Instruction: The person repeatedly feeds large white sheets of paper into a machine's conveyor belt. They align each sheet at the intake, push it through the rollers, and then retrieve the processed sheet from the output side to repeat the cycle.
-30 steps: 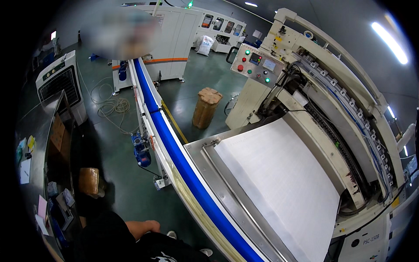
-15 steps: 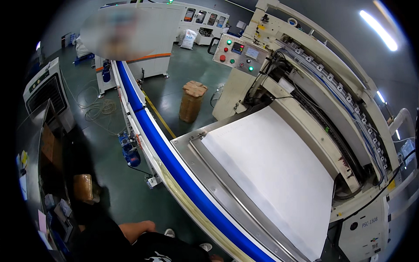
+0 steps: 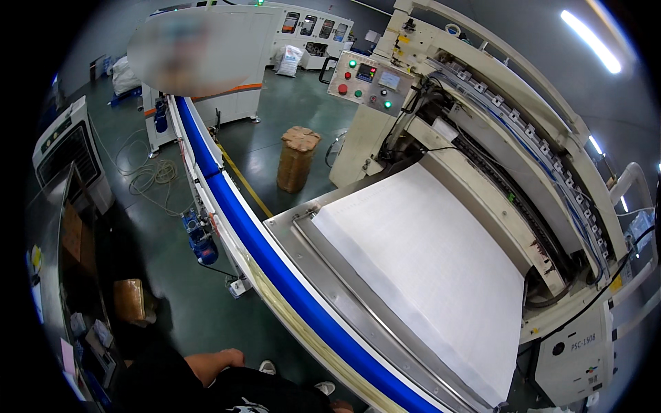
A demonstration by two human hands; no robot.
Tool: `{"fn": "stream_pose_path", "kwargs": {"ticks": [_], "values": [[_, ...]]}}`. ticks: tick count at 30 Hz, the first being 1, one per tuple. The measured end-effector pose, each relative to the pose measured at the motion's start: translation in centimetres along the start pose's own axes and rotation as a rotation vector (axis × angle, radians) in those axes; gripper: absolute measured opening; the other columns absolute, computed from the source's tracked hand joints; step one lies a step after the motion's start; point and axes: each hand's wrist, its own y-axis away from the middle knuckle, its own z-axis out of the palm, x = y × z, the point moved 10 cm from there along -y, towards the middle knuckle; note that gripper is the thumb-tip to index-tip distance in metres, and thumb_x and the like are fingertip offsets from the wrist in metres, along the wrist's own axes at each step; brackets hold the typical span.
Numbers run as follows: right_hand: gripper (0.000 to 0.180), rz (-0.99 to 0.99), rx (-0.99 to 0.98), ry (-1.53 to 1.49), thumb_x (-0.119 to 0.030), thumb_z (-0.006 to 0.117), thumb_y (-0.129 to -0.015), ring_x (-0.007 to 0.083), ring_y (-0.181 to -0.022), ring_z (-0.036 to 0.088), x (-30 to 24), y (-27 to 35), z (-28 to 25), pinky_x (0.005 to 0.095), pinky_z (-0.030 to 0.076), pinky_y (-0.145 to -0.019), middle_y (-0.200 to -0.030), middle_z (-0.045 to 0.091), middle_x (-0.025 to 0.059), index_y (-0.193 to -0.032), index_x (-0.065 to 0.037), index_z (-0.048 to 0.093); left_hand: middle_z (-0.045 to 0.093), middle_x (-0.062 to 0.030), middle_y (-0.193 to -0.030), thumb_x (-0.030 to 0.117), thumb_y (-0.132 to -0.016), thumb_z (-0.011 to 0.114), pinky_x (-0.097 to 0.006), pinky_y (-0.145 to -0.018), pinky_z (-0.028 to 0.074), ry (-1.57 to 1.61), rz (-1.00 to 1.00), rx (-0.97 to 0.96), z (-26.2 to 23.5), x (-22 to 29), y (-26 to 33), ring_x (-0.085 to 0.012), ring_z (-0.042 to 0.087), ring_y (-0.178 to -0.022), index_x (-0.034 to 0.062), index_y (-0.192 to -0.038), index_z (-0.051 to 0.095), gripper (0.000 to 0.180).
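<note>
My left hand rests low by my dark clothing, at the end of a bare forearm. Its outline is rounded and its fingers are hidden, so I cannot see whether anything is in it. Only a sliver of my right hand shows at the bottom edge, near my shoe, with its fingers out of sight. Neither hand touches the blue conveyor belt running past me. Beyond it, a wide white sheet lies on the metal bed of a large cream machine.
A control panel with lit buttons stands at the machine's far end. On the green floor are a brown wrapped cylinder, a brown box, a coiled hose and a cooler unit. A blue motor hangs beside the conveyor.
The whole view has shifted slightly, with the machine and floor items now a little further left. Both hands stay in nearly the same place, and the white sheet lies as before.
</note>
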Motion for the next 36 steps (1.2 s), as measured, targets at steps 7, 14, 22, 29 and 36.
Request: {"fn": "stream_pose_path", "kwargs": {"ticks": [7, 14, 22, 29, 36], "values": [[0.043, -0.031, -0.027, 0.053, -0.036, 0.054, -0.075, 0.0339, -0.103, 0.059, -0.5, 0.9, -0.3, 0.0424, 0.046, -0.084, -0.108, 0.062, 0.0172, -0.106, -0.008, 0.064, 0.062, -0.0130, -0.114, 0.038, -0.074, 0.059, -0.043, -0.092, 0.044, -0.038, 0.044, 0.039, -1.3, 1.7, 1.9, -0.0309, 0.057, -0.109, 0.0125, -0.105, 0.067, 0.041], [0.039, -0.126, -0.035, 0.162, -0.033, 0.053, -0.075, 0.0330, -0.101, 0.060, -0.4, 2.6, 0.5, 0.0425, 0.047, -0.083, -0.106, 0.063, 0.0169, -0.103, -0.008, 0.066, 0.063, -0.0160, -0.108, 0.029, -0.076, 0.054, -0.043, -0.087, 0.046, -0.182, 0.138, 0.028, -0.6, 2.2, 0.2, -0.0337, 0.059, -0.103, 0.0056, -0.099, 0.068, 0.036], [0.032, -0.056, 0.075, 0.014, -0.031, 0.052, -0.072, 0.0334, -0.084, 0.063, 0.5, 6.2, 0.3, 0.0425, 0.048, -0.073, -0.089, 0.066, 0.0153, -0.087, -0.007, 0.067, 0.062, -0.0165, -0.110, 0.021, -0.079, 0.049, -0.043, -0.088, 0.046, -0.130, 0.079, 0.005, -0.7, 4.9, 0.6, -0.0327, 0.058, -0.105, 0.0067, -0.102, 0.067, 0.032], [0.039, -0.085, 0.102, -0.035, -0.031, 0.045, -0.084, 0.0358, -0.104, 0.058, -3.2, 10.8, -4.9, 0.0439, 0.046, -0.087, -0.110, 0.062, 0.0182, -0.110, -0.007, 0.060, 0.061, -0.0164, -0.114, 0.024, -0.081, 0.045, -0.043, -0.090, 0.045, -0.281, 0.078, -0.035, -1.9, 10.3, 1.6, -0.0341, 0.056, -0.108, 0.0077, -0.105, 0.066, 0.036], [0.039, -0.430, 0.306, -0.235, -0.038, 0.053, -0.087, 0.0331, -0.091, 0.062, -10.9, 16.8, -17.6, 0.0405, 0.049, -0.079, -0.097, 0.065, 0.0166, -0.111, -0.009, 0.059, 0.060, -0.0183, -0.114, 0.027, -0.083, 0.043, -0.043, -0.090, 0.045, -0.415, 0.098, -0.050, 0.0, 12.5, -2.9, -0.0358, 0.055, -0.108, 0.0037, -0.106, 0.064, 0.038]]}}
